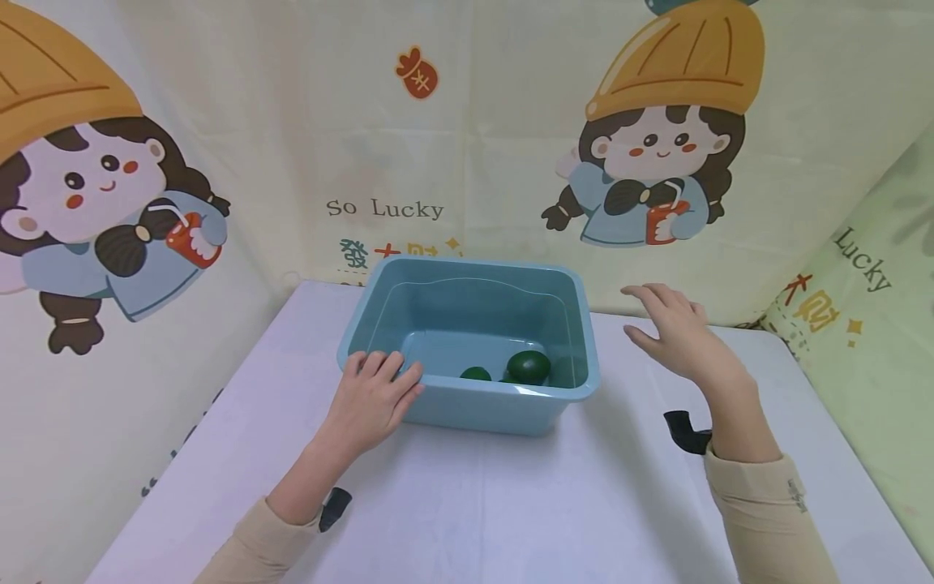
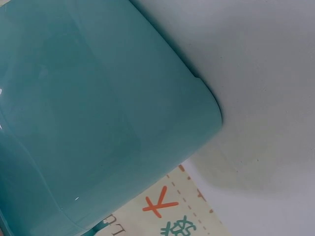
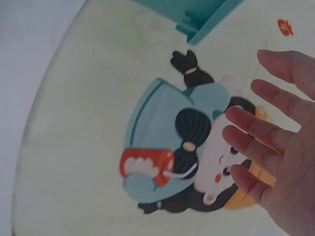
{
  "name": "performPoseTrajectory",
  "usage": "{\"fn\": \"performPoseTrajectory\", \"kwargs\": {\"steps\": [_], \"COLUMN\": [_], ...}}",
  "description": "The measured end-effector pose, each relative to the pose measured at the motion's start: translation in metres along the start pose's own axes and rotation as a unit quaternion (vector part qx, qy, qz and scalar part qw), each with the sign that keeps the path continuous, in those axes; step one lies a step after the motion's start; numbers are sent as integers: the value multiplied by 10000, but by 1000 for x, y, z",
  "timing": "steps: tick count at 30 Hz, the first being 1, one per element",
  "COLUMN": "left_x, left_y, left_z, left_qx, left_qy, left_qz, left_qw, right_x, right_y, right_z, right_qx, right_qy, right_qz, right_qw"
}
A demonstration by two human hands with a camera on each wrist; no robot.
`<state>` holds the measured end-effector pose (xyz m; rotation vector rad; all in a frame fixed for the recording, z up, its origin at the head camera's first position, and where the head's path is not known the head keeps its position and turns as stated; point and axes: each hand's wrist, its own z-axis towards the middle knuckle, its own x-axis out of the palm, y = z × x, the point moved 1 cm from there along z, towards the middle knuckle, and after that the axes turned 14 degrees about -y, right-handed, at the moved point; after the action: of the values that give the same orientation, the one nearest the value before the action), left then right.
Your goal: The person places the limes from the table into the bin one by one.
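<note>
- Blue plastic bin — stands upright on the white table, near its far edge, just before the printed backdrop.
- Left hand — rests on the bin's near-left corner, fingers curled over the rim, thumb against the outer wall; it grips the bin.
- Left wrist view: the bin's outer wall fills most of the picture, with the table beside it; the hand itself is out of sight here.
- Right hand — held in the air just right of the bin, apart from its right wall, fingers spread and nearly straight, holding nothing.
- Right wrist view: the spread fingers show against the backdrop's cartoon girl, with a corner of the bin at the top edge.
- Dark green round fruits — lying on the bin's floor toward its near-right side, a larger one beside a smaller one; neither hand touches them.
- Both forearms wear beige sleeves.
</note>
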<state>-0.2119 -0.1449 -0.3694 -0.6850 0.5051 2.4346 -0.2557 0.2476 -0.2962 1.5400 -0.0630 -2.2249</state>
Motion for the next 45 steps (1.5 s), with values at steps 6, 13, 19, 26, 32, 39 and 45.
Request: {"fn": "performPoseTrajectory", "kwargs": {"steps": [6,13,19,26,32,39,45], "left_x": [0,0,1,2,1,1,1], "left_y": [-1,-1,-1,-1,-1,-2,-2], "left_z": [-1,-1,0,-1,-1,-2,-3], "left_qx": [-45,-35,-35,-56,-53,-43,-42], "left_qy": [110,68,61,79,47,88,101], "left_qz": [28,29,1,23,17,59,61], "left_qw": [9999,10000,10000,10000,10000,9999,9999], "right_x": [0,3,10,17,21,24,28], "right_y": [-24,-48,-68,-92,-106,-117,-126], "right_z": [-28,-55,-76,-101,-122,-137,-146], "right_qx": [389,780,1120,1593,1961,2307,2484], "right_qy": [-33,86,173,492,551,680,910], "right_qz": [-37,-99,-249,-506,-570,-541,-590], "right_qw": [9992,9969,9932,9847,9774,9691,9626]}}
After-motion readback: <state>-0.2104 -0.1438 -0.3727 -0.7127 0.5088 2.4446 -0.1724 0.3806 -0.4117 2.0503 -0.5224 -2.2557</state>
